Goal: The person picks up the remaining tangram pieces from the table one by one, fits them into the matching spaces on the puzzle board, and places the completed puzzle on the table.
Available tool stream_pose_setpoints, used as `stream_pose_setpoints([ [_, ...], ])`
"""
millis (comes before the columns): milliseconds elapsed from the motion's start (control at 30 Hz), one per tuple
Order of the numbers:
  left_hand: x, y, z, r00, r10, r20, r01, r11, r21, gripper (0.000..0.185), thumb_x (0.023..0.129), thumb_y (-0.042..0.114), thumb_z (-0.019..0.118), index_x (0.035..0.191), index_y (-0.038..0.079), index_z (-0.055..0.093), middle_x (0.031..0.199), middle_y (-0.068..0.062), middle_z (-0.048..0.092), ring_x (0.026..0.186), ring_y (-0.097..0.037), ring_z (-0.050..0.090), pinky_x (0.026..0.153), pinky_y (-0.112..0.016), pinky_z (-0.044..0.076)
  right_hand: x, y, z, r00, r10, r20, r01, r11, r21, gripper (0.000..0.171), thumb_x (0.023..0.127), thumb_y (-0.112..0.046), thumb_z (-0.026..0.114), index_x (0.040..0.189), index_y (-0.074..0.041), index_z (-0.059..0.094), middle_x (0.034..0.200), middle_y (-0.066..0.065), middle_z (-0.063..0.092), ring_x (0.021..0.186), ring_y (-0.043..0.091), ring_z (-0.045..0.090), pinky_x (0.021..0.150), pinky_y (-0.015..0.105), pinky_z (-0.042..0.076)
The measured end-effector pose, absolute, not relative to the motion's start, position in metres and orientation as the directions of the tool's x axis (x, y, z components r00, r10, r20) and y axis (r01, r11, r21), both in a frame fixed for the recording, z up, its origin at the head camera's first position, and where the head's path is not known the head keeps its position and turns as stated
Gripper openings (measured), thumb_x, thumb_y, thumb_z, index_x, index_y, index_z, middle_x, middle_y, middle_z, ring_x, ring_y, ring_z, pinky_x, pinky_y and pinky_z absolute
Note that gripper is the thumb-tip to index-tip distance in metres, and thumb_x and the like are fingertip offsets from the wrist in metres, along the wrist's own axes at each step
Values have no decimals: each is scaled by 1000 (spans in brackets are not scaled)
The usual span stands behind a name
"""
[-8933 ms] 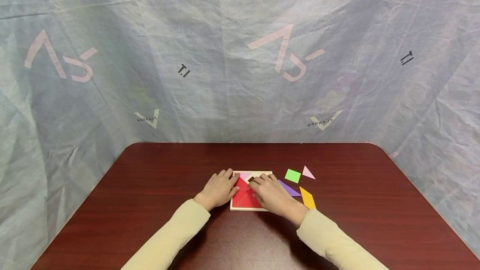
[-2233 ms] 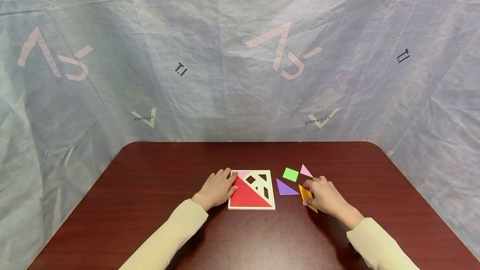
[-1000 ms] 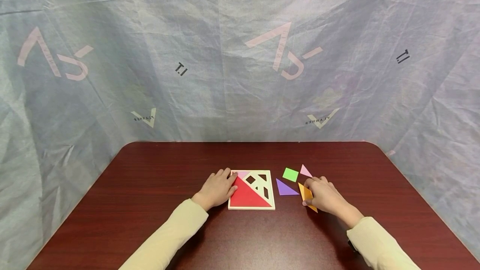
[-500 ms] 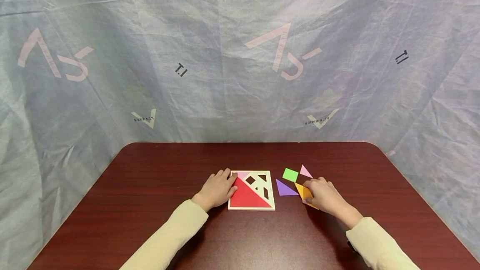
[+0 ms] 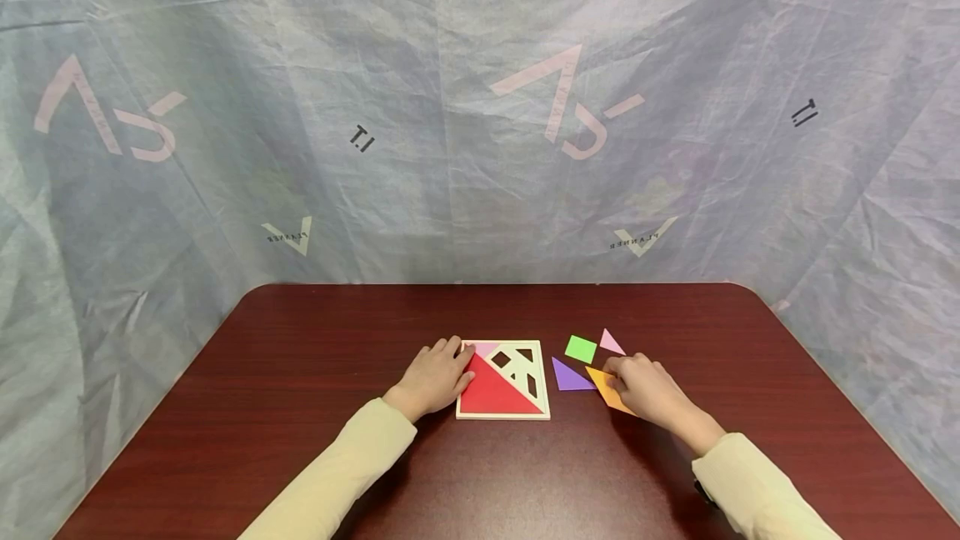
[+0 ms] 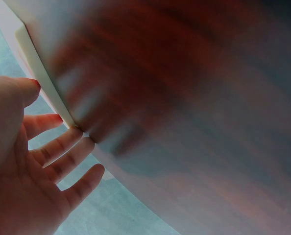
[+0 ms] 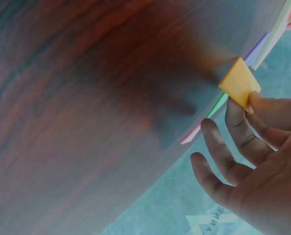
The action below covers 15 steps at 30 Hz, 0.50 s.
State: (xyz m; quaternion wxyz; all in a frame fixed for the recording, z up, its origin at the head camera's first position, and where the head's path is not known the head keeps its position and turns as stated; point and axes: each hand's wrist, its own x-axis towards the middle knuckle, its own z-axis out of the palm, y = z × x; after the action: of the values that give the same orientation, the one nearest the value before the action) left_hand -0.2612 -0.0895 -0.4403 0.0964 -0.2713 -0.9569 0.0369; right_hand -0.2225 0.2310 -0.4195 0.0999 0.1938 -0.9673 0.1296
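A square wooden puzzle tray (image 5: 503, 417) lies mid-table with a big red triangle (image 5: 489, 395) and a small pink piece (image 5: 485, 348) in it; the rest shows empty cut-outs. My left hand (image 5: 438, 369) rests flat against the tray's left edge (image 6: 36, 68), fingers (image 6: 62, 142) straight. My right hand (image 5: 636, 383) pinches an orange parallelogram (image 5: 602, 381) between thumb and forefinger, and its far corner (image 7: 239, 82) is tilted up off the table. Just left of it lies a purple triangle (image 5: 569, 376).
A green square (image 5: 582, 348) and a small pink triangle (image 5: 612, 343) lie loose behind the right hand. All stand on a dark red wooden table (image 5: 315, 348) with rounded far corners. A grey printed cloth (image 5: 480, 107) hangs behind and beside it.
The right hand left the tray, moved right and took hold of the orange parallelogram. Over the last second it turned and tilted the piece slightly leftward. The left hand stayed put.
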Motion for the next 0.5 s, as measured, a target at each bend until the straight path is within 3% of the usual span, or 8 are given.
stream_pose_setpoints([
  [500, -261, -89, -441, -835, 526, 164, 512, 850, -119, 44, 92, 36, 50, 128, 12, 53, 117, -10, 51, 105, -24, 51, 83, -40, 45, -223, 230, -419, -915, -325, 238, -382, 887, -258, 8, 83, -3, 60, 79, -10, 62, 62, -8, 49, 63, 12, 42, 55, 26, 35],
])
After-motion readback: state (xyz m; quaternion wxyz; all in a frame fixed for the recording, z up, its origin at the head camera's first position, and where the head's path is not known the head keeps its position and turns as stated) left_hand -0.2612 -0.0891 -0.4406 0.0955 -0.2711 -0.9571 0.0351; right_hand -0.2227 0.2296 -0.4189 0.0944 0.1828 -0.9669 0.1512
